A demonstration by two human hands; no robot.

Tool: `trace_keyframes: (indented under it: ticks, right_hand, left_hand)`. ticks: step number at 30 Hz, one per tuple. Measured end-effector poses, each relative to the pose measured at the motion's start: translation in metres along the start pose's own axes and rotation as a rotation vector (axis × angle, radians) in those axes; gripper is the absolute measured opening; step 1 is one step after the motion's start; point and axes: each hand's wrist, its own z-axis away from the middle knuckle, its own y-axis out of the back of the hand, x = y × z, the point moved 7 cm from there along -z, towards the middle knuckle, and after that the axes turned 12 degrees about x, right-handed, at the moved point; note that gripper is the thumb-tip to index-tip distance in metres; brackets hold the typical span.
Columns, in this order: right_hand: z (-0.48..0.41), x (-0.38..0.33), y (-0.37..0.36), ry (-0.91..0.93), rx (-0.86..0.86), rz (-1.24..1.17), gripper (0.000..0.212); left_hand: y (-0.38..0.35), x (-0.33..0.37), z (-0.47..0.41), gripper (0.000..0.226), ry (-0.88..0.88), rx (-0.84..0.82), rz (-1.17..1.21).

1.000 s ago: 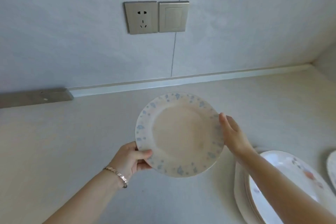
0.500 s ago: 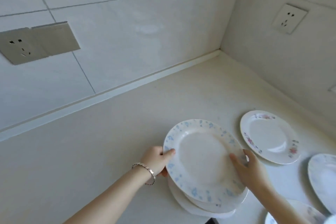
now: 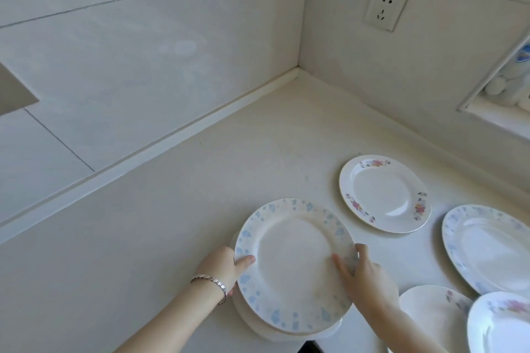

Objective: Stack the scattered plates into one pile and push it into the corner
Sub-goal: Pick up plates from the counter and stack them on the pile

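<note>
A white plate with blue flecks on its rim lies on top of a small pile of plates near the counter's front edge. My left hand grips its left rim, thumb on top. My right hand holds its right rim, fingers spread over the edge. A plate with pink flowers lies alone to the right. A blue-patterned plate sits at the far right, and two more flowered plates overlap at the bottom right. The corner of the counter lies far back.
Tiled walls meet at the corner, with a white socket on the right wall. A recessed niche holding white and blue items opens at the far right. A dark gap shows at the counter's front edge below the pile.
I carried the blue-flecked plate from the left part of the counter over to the right and lowered it onto the pile. Both hands stay on its rim.
</note>
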Motion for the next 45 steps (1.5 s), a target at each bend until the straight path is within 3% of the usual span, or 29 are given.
trace_keyframes:
  ticks: [5,10,14,17,20,25,29,35,39,42,45]
  right_hand:
    - [-0.001,0.0,-0.002,0.041,0.043,0.012,0.047]
    - [-0.002,-0.002,0.0,0.103,0.081,0.112,0.053]
    - [-0.001,0.0,0.001,0.125,0.064,0.157,0.057]
    - [-0.001,0.003,-0.002,0.122,0.047,0.143,0.057]
    - [-0.018,0.017,0.0,0.003,0.003,-0.059,0.048]
    - [-0.073,0.07,-0.007,-0.758,0.052,-1.069,0.034]
    - [-0.105,0.082,-0.017,-1.006,0.075,-1.499,0.045]
    - [-0.119,0.09,-0.037,-0.977,0.053,-1.48,0.045]
    - [-0.104,0.087,-0.017,-1.003,0.086,-1.672,0.031]
    - [-0.076,0.079,-0.001,-0.896,-0.045,-1.666,0.014]
    - [-0.051,0.074,0.013,-0.73,-0.191,-1.556,0.023]
  left_hand:
    - [0.002,0.001,0.001,0.052,-0.056,0.007,-0.203]
    - [0.009,0.012,0.006,0.043,-0.111,0.07,-0.408]
    - [0.002,0.016,0.009,0.036,-0.07,0.181,-0.208]
    - [-0.012,0.017,0.007,0.059,-0.005,0.176,0.081]
    - [-0.015,0.021,0.007,0.064,0.019,0.19,0.162]
    - [-0.016,0.021,0.006,0.058,0.051,0.183,0.234]
    - [-0.015,0.022,0.008,0.058,0.068,0.194,0.26]
    - [-0.018,0.018,0.008,0.058,0.095,0.204,0.275]
    - [-0.018,0.018,0.009,0.056,0.101,0.185,0.269]
    - [-0.013,0.019,0.01,0.049,0.121,0.175,0.229]
    - [0.012,0.033,0.014,0.048,0.025,0.37,0.146]
